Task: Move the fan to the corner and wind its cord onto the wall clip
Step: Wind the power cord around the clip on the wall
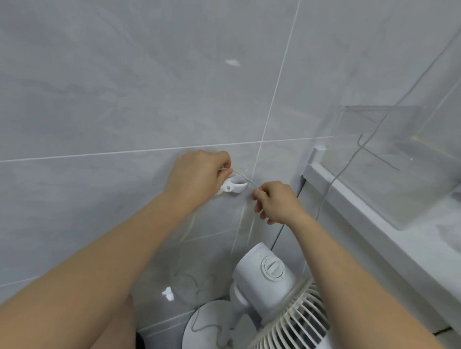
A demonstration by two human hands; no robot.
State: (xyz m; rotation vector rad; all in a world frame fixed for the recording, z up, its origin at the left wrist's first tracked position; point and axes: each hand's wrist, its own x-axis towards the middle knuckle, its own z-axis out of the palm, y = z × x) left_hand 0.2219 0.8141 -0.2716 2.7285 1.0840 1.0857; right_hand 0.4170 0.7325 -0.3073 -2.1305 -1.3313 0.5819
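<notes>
Now at the wall, both arms up. Fan point(271, 296) stands below me in the corner where the tiled wall point(95, 87) meets the white ledge point(369, 208); its round base point(208, 330) is on the floor, control dial facing up, grille toward my right arm. That part of the job looks done.

Wall clip point(234, 185) is fixed to the tile just under the grout line, between my two hands. Cord point(246, 180) is thin and pale, hard to follow; a short stretch runs left to right across the top of the clip, from one hand to the other. Slack hangs down toward the fan base and lies looped there.

Left hand point(197, 174) is closest to the clip, touching its left side, fingers curled, pinching the cord at the clip's upper edge. Right hand point(276, 202) sits just right of and slightly below the clip, thumb and forefinger pinching the cord; the other fingers are loosely curled.

Judgement: winding has started or is about to. The cord's line lies across the clip, so the next turn belongs to the right hand, bringing cord down and under while the left anchors. I cannot tell how many turns are already on.

Risk: the thin cord slipping off the clip if tension drops.
</notes>
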